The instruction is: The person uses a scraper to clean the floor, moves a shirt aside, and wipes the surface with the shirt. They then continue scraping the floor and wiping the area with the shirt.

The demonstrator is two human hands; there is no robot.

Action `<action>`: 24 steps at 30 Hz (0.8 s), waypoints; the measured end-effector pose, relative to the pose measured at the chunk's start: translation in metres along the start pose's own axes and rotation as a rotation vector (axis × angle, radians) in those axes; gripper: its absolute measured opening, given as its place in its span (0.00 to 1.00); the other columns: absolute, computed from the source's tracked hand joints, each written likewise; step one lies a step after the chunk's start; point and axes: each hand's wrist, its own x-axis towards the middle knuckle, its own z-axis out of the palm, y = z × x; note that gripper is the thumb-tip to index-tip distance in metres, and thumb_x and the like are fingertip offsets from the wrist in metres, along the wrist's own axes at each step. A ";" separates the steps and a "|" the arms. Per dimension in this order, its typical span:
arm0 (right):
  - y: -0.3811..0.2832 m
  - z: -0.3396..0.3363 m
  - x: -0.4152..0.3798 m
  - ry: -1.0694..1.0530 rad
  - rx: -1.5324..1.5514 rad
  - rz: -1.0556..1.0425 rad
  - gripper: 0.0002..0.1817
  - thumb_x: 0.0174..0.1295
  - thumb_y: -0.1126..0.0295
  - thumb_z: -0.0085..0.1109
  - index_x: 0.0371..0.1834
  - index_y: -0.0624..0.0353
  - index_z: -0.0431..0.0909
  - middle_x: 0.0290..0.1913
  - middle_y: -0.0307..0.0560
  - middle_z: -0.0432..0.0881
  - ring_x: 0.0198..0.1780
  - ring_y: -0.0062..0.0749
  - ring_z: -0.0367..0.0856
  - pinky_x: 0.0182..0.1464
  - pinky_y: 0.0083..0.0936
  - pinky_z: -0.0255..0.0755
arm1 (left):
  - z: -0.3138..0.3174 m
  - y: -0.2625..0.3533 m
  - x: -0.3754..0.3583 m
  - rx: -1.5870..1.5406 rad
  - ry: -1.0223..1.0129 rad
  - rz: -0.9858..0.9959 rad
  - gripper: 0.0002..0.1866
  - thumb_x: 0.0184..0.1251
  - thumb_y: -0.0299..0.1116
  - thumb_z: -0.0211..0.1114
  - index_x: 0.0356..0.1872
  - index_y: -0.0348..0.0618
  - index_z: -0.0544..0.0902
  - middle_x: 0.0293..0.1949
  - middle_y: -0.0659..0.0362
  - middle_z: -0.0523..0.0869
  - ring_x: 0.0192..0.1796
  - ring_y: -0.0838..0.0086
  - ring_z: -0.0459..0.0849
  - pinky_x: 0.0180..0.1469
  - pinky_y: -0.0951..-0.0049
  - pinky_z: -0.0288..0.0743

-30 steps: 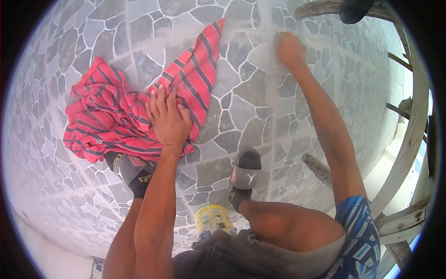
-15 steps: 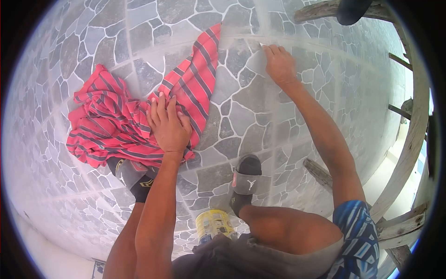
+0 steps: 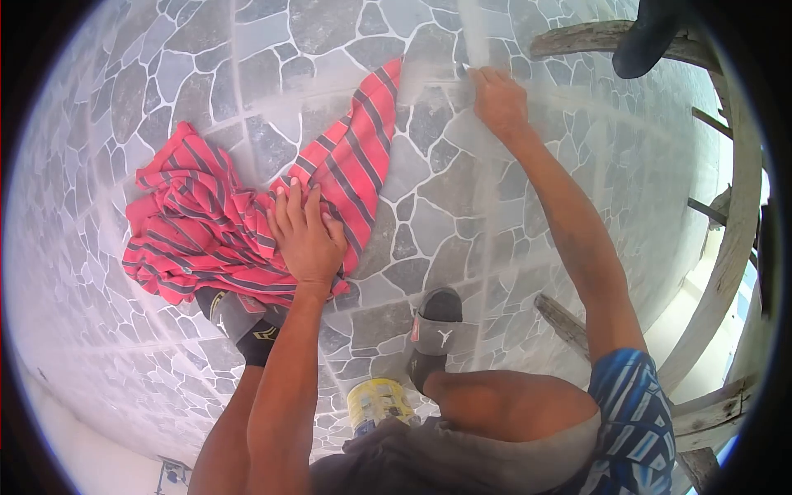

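A crumpled red striped cloth, probably a shirt, lies on the stone-patterned tiles, with one long flap stretched away to a point. My left hand rests flat on it, fingers a little apart. Beyond the flap's tip, my right hand is low over the tiles beside a pale joint. Its fingers are pinched together around something small with a whitish pointed tip; the rest is hidden by the fingers.
Wooden poles stand along the right side, and a dark shoe-like shape hangs over one at upper right. Between my legs sits a yellow bucket. My sandalled feet are on the tiles, one partly under the cloth.
My right hand has slid a little farther away over the tiles, still pinched. My left hand stays on the cloth. The view has shifted slightly, and more of the dark shoe-like shape shows.
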 end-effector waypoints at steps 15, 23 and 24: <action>0.014 0.000 0.046 -0.134 -0.138 0.094 0.16 0.59 0.75 0.59 0.50 0.49 0.85 0.43 0.41 0.85 0.46 0.40 0.86 0.45 0.38 0.83 | -0.003 -0.004 -0.004 -0.024 -0.021 -0.011 0.26 0.63 0.32 0.62 0.65 0.45 0.78 0.75 0.51 0.70 0.77 0.50 0.65 0.78 0.43 0.55; -0.014 -0.010 0.010 -0.195 -0.107 0.066 0.18 0.59 0.73 0.62 0.54 0.51 0.84 0.46 0.44 0.85 0.47 0.44 0.87 0.48 0.40 0.83 | 0.001 -0.004 -0.002 -0.036 0.008 -0.012 0.26 0.63 0.33 0.62 0.65 0.44 0.78 0.74 0.50 0.71 0.76 0.50 0.66 0.78 0.43 0.56; -0.004 -0.006 0.040 -0.256 -0.179 0.130 0.18 0.59 0.72 0.62 0.54 0.51 0.83 0.46 0.44 0.85 0.48 0.44 0.87 0.48 0.41 0.83 | 0.000 -0.004 -0.006 -0.030 -0.009 -0.012 0.26 0.63 0.33 0.62 0.65 0.44 0.78 0.74 0.50 0.70 0.76 0.50 0.66 0.78 0.43 0.56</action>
